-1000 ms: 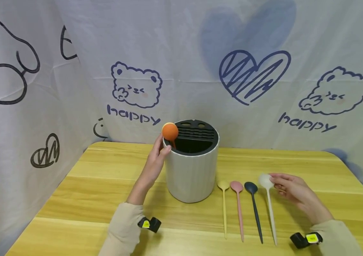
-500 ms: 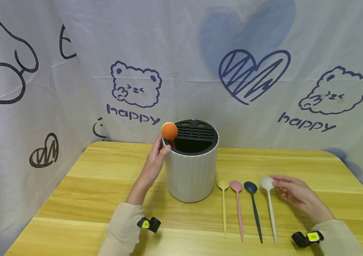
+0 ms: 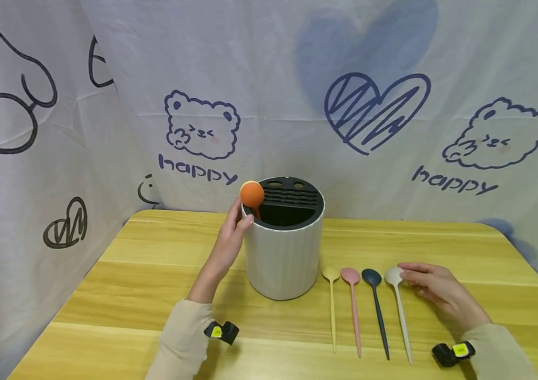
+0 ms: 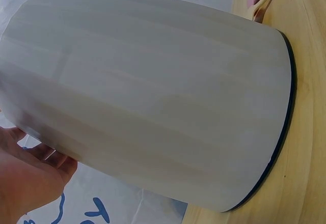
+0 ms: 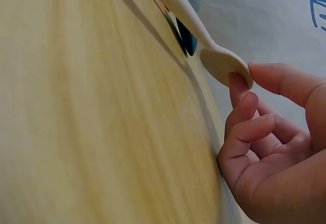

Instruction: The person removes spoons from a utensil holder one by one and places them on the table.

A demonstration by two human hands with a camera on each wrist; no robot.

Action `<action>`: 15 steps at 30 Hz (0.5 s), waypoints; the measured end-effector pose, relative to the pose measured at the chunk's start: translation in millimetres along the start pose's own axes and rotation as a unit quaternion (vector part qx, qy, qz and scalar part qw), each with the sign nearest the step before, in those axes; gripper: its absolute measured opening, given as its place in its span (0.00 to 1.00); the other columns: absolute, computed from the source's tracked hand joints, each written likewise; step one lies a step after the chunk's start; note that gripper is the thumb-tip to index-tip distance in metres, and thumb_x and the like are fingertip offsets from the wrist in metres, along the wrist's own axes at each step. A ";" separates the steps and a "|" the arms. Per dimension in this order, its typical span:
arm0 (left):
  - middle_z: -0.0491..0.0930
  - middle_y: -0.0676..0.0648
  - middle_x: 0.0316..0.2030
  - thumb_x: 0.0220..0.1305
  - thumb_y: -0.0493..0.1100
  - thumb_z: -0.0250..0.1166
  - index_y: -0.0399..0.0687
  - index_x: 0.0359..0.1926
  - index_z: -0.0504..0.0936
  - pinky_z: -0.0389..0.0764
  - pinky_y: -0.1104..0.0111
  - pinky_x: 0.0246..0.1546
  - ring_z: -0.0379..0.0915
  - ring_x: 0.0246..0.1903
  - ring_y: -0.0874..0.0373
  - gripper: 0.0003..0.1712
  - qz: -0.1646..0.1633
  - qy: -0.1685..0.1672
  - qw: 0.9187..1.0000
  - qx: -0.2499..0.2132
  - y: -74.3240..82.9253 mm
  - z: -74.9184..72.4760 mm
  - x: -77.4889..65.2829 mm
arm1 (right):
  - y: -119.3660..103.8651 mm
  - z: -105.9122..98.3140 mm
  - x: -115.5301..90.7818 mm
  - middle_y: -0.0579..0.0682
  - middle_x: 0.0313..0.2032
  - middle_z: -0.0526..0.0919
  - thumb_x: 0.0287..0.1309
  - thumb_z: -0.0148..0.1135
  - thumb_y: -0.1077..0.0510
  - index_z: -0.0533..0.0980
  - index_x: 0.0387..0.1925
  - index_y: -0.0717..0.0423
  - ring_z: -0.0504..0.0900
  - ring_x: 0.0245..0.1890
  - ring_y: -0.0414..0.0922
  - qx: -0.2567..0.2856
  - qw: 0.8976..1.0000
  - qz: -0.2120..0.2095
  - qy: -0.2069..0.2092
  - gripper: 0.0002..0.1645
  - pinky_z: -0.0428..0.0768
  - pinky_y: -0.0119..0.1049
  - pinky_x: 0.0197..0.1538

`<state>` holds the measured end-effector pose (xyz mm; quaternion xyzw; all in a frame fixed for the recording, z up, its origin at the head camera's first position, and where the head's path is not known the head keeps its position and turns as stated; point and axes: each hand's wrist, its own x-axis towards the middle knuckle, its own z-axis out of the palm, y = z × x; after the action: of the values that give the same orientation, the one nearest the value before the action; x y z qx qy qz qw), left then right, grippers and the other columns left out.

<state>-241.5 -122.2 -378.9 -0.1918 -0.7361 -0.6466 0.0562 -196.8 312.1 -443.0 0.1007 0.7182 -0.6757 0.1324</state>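
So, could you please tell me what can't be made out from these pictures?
- Inside of the container: head view, too dark below its black lid.
- Orange utensil: head view, lower stem hidden by the lid and container.
- White spoon: right wrist view, handle end cut off by the top edge.
- Yellow wrist labels: head view, print too small to read.

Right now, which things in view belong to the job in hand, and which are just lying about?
Likely in the job:
- white spoon, pinched by the right fingers
- white container, left fingers against its side
- orange utensil, standing in the container
- probably the yellow spoon, pink spoon and dark blue spoon, lined up alongside

Seemingly just setting:
- wooden table
- printed cloth
- wrist cameras
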 end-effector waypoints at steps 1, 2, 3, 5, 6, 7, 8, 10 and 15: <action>0.47 0.43 0.74 0.71 0.52 0.48 0.48 0.76 0.46 0.51 0.50 0.68 0.46 0.71 0.48 0.38 0.000 0.000 1.000 0.000 0.0 0.0 0.2 | 0.4 0.0 0.1 0.43 0.31 0.80 0.60 0.65 0.59 0.83 0.44 0.49 0.75 0.29 0.37 -0.002 1.000 0.000 0.001 0.10 0.72 0.27 0.27; 0.47 0.43 0.74 0.71 0.52 0.48 0.48 0.76 0.46 0.51 0.50 0.68 0.46 0.71 0.48 0.39 0.000 -0.001 1.000 0.000 0.0 0.1 0.3 | 0.7 0.0 0.2 0.44 0.31 0.80 0.60 0.65 0.59 0.83 0.45 0.50 0.75 0.29 0.37 -0.005 1.000 0.001 0.001 0.11 0.72 0.27 0.27; 0.47 0.43 0.74 0.71 0.52 0.48 0.48 0.76 0.46 0.52 0.51 0.68 0.47 0.71 0.48 0.39 0.001 0.000 1.000 0.000 0.1 0.1 0.5 | 1.0 0.1 0.3 0.44 0.31 0.79 0.60 0.65 0.59 0.83 0.45 0.50 0.75 0.28 0.37 -0.008 1.000 0.001 0.002 0.11 0.73 0.27 0.27; 0.47 0.43 0.74 0.71 0.52 0.48 0.48 0.76 0.46 0.52 0.51 0.68 0.46 0.71 0.48 0.39 0.001 0.000 1.000 0.000 0.3 0.3 0.6 | 1.4 0.4 0.4 0.44 0.30 0.79 0.60 0.65 0.59 0.82 0.47 0.53 0.74 0.28 0.37 -0.013 1.000 0.002 0.005 0.13 0.73 0.27 0.26; 0.47 0.43 0.74 0.71 0.52 0.48 0.48 0.76 0.46 0.52 0.51 0.68 0.46 0.71 0.48 0.39 0.001 0.000 1.000 0.000 0.3 0.3 0.8 | 1.6 0.6 0.6 0.44 0.30 0.78 0.60 0.66 0.59 0.82 0.48 0.54 0.74 0.27 0.37 -0.017 1.000 0.002 0.007 0.14 0.73 0.27 0.26; 0.47 0.43 0.74 0.71 0.52 0.48 0.48 0.76 0.46 0.51 0.51 0.68 0.46 0.71 0.48 0.39 0.002 -0.001 1.000 0.000 0.5 0.4 0.8 | 1.7 0.9 0.7 0.44 0.30 0.78 0.59 0.66 0.59 0.81 0.49 0.55 0.73 0.27 0.37 -0.020 1.000 0.003 0.009 0.15 0.73 0.27 0.26; 0.46 0.43 0.74 0.71 0.52 0.48 0.48 0.76 0.46 0.51 0.51 0.68 0.46 0.71 0.48 0.39 0.002 -0.001 1.000 0.000 0.7 0.4 0.9 | 1.7 1.3 0.9 0.45 0.29 0.78 0.59 0.66 0.59 0.81 0.50 0.57 0.73 0.26 0.38 -0.025 1.000 0.003 0.011 0.17 0.73 0.27 0.26; 0.46 0.43 0.74 0.71 0.53 0.48 0.48 0.76 0.46 0.51 0.51 0.68 0.46 0.71 0.47 0.39 0.002 -0.001 1.000 0.001 1.2 0.5 1.0 | 1.6 2.5 1.1 0.45 0.29 0.78 0.59 0.66 0.58 0.79 0.52 0.60 0.72 0.25 0.38 -0.035 0.999 0.003 0.013 0.20 0.73 0.28 0.25; 0.46 0.43 0.74 0.71 0.53 0.48 0.48 0.76 0.46 0.51 0.51 0.68 0.46 0.71 0.48 0.39 0.003 -0.001 1.000 0.001 2.1 0.3 0.8 | 0.8 5.6 0.8 0.45 0.29 0.77 0.59 0.66 0.58 0.75 0.56 0.67 0.73 0.25 0.38 -0.069 0.997 -0.001 0.016 0.25 0.74 0.28 0.25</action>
<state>-241.4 -121.6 -376.7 -0.1942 -0.7366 -0.6453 0.0577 -197.0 306.5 -444.3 0.1015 0.7654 -0.6228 0.1265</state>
